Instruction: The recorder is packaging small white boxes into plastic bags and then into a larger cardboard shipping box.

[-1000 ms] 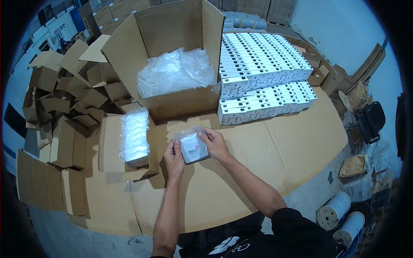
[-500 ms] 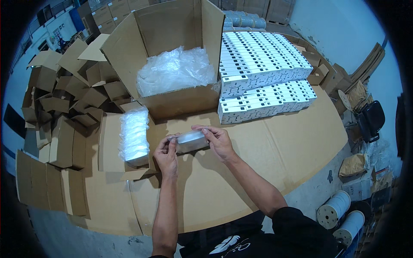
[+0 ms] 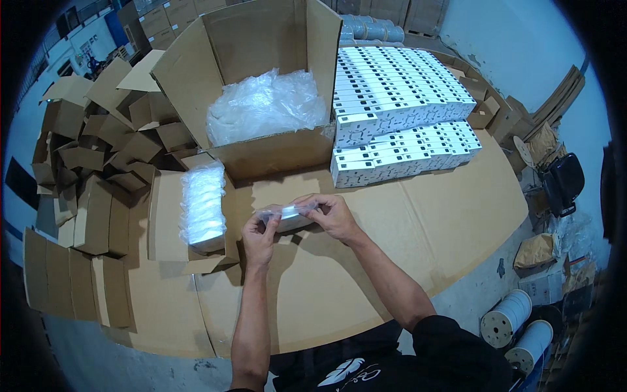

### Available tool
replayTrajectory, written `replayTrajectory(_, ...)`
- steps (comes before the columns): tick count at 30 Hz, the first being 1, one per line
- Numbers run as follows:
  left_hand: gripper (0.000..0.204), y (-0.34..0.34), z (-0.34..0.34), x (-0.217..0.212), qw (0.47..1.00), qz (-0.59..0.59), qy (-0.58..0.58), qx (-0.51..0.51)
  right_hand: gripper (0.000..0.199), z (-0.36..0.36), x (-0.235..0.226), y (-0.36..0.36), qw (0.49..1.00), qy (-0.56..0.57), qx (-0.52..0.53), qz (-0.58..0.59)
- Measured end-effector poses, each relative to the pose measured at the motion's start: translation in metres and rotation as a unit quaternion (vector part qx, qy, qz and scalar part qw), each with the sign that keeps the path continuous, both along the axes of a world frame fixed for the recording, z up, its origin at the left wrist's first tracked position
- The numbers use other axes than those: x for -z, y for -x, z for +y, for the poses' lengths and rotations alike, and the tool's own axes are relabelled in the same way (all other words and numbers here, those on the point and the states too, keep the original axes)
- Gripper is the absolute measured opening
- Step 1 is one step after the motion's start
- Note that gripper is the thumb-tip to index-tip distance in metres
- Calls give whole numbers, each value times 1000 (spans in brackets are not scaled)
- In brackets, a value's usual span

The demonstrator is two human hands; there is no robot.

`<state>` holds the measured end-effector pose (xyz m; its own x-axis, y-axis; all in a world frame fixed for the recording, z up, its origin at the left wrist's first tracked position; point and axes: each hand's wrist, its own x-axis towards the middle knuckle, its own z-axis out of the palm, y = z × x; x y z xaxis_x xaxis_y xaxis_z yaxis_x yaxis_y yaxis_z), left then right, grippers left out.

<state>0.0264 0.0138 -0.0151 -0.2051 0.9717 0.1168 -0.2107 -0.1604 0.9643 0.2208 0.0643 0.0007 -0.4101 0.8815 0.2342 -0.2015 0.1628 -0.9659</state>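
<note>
Between my two hands is a small white box in a clear plastic bag [image 3: 294,222], held over the cardboard-covered table. My left hand [image 3: 258,240] pinches the bag's left end between thumb and fingers. At the other end, my right hand [image 3: 334,217] grips the plastic along its upper right edge. Just left of my left hand stands an open carton [image 3: 232,247] with a row of plastic-wrapped boxes [image 3: 203,206] inside. Behind my hands a large open carton [image 3: 281,153] holds a heap of clear plastic bags [image 3: 264,108].
White boxes [image 3: 405,117] are stacked in two tiers at the back right of the table [image 3: 418,228]. Empty opened cartons [image 3: 98,215] pile up on the left. Cable spools [image 3: 506,318] stand on the floor at the lower right, below a black chair [image 3: 563,183].
The bagged box has turned so that its plastic edge shows along the top. My hands have shifted slightly, the left one a little right and down, both still gripping.
</note>
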Motion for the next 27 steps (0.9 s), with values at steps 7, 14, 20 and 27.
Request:
replayTrajectory(7, 14, -3, 2, -2, 999, 12, -5, -52, 8, 2, 9, 6, 998, -9, 55, 29)
replayTrajectory(14, 24, -6, 3, 3, 996, -58, 6, -73, 24, -9, -10, 18, 983, 9, 86, 162)
replayTrajectory(20, 22, -10, 6, 1, 994, -75, -25, -72, 23, -1, -16, -15, 994, -109, -12, -29)
replayTrajectory(27, 33, -20, 1, -19, 980, 23, -110, -162, 25, -7, -17, -7, 990, -56, 33, -128)
